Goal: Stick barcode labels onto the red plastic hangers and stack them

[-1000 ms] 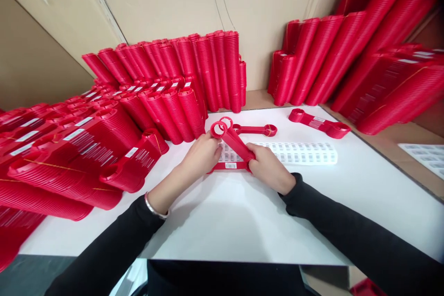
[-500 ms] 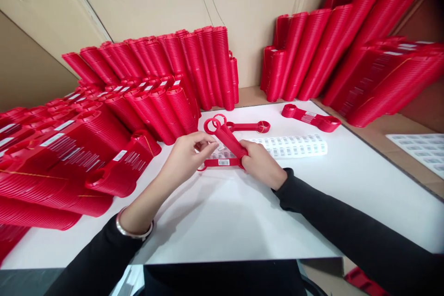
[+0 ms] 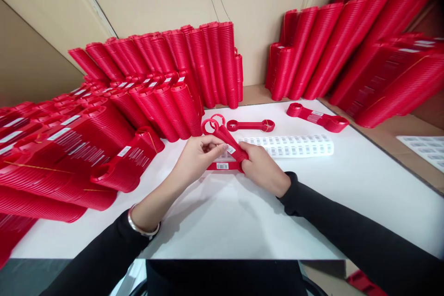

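Note:
My right hand (image 3: 263, 166) is closed round the lower end of some flat red plastic pieces with ring-shaped ends (image 3: 227, 138), fanned apart at their far end. Against the upper piece, the thumb and fingertips of my left hand (image 3: 196, 159) pinch a small white barcode sticker (image 3: 230, 149). Below them a red piece with a barcode label (image 3: 222, 166) lies crosswise, its left end hidden behind my left hand. Behind my hands a white sheet of barcode stickers (image 3: 301, 146) lies on the table, partly covered by the pieces.
Tall stacks of red pieces (image 3: 173, 55) stand at the left and back, more stacks (image 3: 315, 51) at the right. A banded red piece (image 3: 251, 125) and a small bundle (image 3: 317, 117) lie on the white table (image 3: 215, 222). Another sticker sheet (image 3: 425, 152) lies at the right edge.
My left hand has brought the sticker onto the upper red piece, where its white face now shows. My right hand keeps its hold. The view has shifted slightly.

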The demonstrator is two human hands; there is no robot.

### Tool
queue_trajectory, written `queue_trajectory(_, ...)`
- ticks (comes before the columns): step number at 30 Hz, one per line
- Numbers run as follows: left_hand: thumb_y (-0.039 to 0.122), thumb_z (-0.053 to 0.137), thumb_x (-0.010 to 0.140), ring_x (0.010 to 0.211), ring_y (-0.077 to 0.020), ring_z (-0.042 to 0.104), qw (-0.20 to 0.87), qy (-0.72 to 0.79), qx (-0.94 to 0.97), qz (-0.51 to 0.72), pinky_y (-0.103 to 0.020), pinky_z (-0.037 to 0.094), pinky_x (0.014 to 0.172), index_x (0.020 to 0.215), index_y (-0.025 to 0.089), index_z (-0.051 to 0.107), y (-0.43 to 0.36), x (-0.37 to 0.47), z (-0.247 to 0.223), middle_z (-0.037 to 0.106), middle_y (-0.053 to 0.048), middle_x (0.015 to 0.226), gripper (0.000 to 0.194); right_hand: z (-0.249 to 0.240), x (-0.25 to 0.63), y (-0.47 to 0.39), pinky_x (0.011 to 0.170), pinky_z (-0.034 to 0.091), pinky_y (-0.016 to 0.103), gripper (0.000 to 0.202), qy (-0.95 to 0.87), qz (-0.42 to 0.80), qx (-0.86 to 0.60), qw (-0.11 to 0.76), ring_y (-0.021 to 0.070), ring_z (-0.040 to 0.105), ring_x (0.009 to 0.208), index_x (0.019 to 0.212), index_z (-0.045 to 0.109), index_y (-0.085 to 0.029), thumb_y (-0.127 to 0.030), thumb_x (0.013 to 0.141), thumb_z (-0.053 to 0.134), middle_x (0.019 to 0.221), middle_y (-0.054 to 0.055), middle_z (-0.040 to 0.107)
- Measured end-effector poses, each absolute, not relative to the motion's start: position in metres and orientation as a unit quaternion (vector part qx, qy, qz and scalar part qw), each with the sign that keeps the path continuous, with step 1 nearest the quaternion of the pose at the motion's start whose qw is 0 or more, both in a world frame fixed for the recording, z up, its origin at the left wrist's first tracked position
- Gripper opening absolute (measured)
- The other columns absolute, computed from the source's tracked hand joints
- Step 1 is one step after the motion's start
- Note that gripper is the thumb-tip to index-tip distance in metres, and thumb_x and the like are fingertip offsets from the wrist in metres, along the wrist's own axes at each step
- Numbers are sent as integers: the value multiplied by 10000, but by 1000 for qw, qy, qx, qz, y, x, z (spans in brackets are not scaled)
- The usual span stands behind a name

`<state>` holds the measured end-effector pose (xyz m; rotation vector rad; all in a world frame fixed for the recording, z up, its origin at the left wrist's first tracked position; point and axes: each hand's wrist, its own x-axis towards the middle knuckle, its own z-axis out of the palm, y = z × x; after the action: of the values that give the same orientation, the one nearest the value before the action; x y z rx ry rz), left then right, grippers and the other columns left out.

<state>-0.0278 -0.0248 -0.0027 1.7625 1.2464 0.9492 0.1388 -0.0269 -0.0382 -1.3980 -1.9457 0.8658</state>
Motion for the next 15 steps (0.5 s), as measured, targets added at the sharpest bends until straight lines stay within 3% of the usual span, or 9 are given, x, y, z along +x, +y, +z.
queue_trajectory(8,304,553,817,589,-116,545,316,491,723,370,-232,427,541,765,164,649,-26,-29,-9,622,-12,645,177,-36,137,-29,587,339,246,169,-722,341,-514,312,151,497,639,725,474,-187,-53,683,380,715,26,581)
queue_trajectory(15,290,530,837,756,-170,490,-117,397,835,362,-308,414,684,855,173,607,-25,-31,-20,569,-61,828,141,-36,134,-35,553,328,242,164,-708,382,-489,338,126,456,553,664,396,-204,-48,681,349,607,-21,499)
